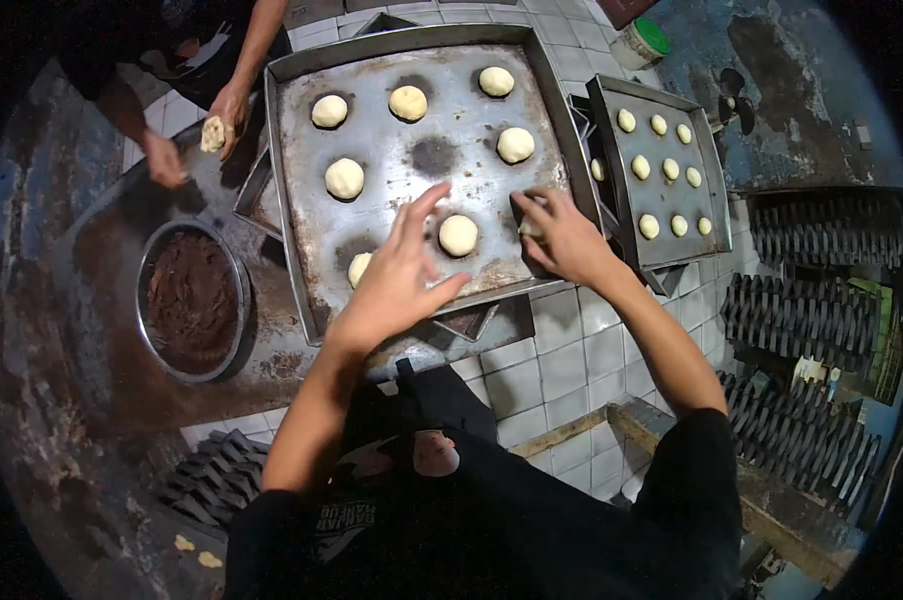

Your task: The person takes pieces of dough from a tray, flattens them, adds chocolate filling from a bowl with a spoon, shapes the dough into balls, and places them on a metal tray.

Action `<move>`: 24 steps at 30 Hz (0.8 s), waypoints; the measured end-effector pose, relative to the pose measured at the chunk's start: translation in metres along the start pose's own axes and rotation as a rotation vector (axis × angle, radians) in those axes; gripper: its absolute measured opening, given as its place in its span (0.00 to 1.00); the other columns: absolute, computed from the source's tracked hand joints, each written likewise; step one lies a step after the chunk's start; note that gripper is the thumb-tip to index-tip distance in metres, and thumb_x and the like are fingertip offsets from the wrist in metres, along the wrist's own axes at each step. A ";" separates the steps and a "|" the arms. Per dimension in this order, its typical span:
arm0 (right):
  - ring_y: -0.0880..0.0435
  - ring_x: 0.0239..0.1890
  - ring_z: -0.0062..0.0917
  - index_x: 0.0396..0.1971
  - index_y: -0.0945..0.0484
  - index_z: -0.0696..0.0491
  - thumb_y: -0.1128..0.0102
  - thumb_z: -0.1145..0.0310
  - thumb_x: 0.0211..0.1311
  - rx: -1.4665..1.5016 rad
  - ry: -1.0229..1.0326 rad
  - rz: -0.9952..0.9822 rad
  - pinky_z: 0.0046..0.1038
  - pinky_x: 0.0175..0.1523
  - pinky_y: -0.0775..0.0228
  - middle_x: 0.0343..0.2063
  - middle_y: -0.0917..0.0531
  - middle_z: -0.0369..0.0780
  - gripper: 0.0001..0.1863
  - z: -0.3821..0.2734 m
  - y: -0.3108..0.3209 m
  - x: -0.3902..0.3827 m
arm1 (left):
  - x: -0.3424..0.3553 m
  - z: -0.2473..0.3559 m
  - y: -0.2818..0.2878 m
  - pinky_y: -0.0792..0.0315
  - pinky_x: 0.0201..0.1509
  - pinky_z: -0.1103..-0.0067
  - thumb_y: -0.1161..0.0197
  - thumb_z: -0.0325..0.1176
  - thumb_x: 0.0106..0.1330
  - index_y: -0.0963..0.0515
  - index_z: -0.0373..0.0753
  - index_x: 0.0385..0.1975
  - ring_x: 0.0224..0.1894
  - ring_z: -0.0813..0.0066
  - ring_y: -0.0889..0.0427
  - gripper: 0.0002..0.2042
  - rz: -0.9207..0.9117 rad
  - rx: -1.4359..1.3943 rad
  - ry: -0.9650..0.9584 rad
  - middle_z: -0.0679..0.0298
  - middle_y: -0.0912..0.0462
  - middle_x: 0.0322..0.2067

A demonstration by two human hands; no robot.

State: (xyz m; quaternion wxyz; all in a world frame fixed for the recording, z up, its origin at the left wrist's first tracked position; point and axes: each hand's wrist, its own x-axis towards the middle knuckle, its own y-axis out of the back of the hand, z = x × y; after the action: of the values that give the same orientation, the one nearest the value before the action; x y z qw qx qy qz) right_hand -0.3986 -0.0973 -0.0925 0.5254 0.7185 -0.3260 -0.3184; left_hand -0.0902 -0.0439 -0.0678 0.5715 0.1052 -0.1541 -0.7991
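Black shirt (542, 530), then grey rectangular metal tray (387, 150).
My left hand (394, 290): fingers apart by cream round dough ball (459, 236); right hand (566, 240): curled, grip unclear.

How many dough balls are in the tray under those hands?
8 dough balls: three in the far row, two middle, three near; left hand and right hand each partly hide one.

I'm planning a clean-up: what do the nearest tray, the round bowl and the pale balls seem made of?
Nearest tray: metal, probably steel; grey, stained, reflecting glare. Round bowl: likely metal, given its smooth, shiny rim. Pale balls: apparently dough; matte, softly rounded.
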 end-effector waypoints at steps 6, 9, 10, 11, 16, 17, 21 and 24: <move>0.49 0.83 0.47 0.80 0.48 0.61 0.51 0.39 0.77 -0.200 0.220 -0.082 0.46 0.84 0.57 0.82 0.48 0.50 0.47 -0.001 -0.018 0.028 | -0.068 -0.036 0.033 0.22 0.39 0.77 0.24 0.25 0.58 0.38 0.39 0.75 0.29 0.73 0.21 0.43 0.140 0.192 0.068 0.53 0.21 0.54; 0.52 0.84 0.46 0.81 0.52 0.59 0.53 0.37 0.77 -0.191 0.225 -0.114 0.46 0.85 0.58 0.82 0.50 0.51 0.49 0.000 -0.025 0.031 | -0.077 -0.043 0.027 0.20 0.42 0.71 0.26 0.24 0.58 0.32 0.39 0.69 0.33 0.62 0.17 0.36 0.262 0.279 0.014 0.52 0.20 0.48; 0.51 0.84 0.44 0.80 0.49 0.60 0.54 0.37 0.78 -0.157 0.225 -0.119 0.45 0.85 0.58 0.82 0.48 0.51 0.47 0.000 -0.025 0.033 | -0.078 -0.045 0.026 0.18 0.46 0.65 0.27 0.24 0.58 0.29 0.39 0.65 0.38 0.51 0.14 0.32 0.316 0.295 -0.026 0.50 0.20 0.45; 0.50 0.84 0.43 0.80 0.46 0.60 0.54 0.38 0.79 -0.124 0.224 -0.123 0.44 0.85 0.58 0.81 0.45 0.51 0.46 0.000 -0.023 0.035 | -0.080 -0.047 0.023 0.18 0.46 0.65 0.27 0.24 0.58 0.29 0.39 0.65 0.38 0.51 0.14 0.32 0.322 0.288 -0.028 0.50 0.20 0.45; 0.18 0.65 0.35 0.67 0.24 0.57 0.46 0.57 0.82 0.668 -0.071 0.021 0.36 0.68 0.28 0.59 0.14 0.48 0.24 0.025 0.017 0.074 | -0.085 -0.052 0.017 0.20 0.37 0.67 0.29 0.21 0.57 0.26 0.36 0.59 0.33 0.53 0.16 0.27 0.416 0.185 -0.056 0.55 0.21 0.35; 0.17 0.63 0.37 0.66 0.24 0.57 0.42 0.59 0.79 0.554 0.012 0.048 0.37 0.66 0.27 0.59 0.15 0.49 0.24 0.023 0.024 0.097 | -0.089 -0.057 0.017 0.21 0.37 0.68 0.30 0.21 0.57 0.26 0.36 0.56 0.32 0.56 0.18 0.25 0.441 0.154 -0.046 0.55 0.22 0.34; 0.18 0.58 0.50 0.64 0.23 0.55 0.30 0.64 0.68 0.129 0.284 0.180 0.42 0.64 0.25 0.57 0.18 0.49 0.27 -0.014 0.033 0.192 | -0.092 -0.055 0.023 0.21 0.37 0.68 0.30 0.22 0.58 0.24 0.36 0.55 0.32 0.59 0.17 0.23 0.441 0.156 -0.033 0.56 0.22 0.32; 0.14 0.51 0.52 0.62 0.21 0.53 0.30 0.68 0.63 -0.051 0.267 0.126 0.46 0.56 0.20 0.53 0.15 0.49 0.26 -0.023 0.017 0.246 | -0.095 -0.057 0.026 0.21 0.37 0.69 0.30 0.23 0.60 0.24 0.37 0.55 0.31 0.60 0.17 0.22 0.437 0.136 -0.021 0.56 0.21 0.33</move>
State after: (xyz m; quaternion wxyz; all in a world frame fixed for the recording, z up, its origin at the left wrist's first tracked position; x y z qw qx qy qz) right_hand -0.2384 -0.2866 -0.0988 0.6012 0.7191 -0.2892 -0.1946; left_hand -0.0167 0.0312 -0.1125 0.7209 0.0992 -0.2325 -0.6453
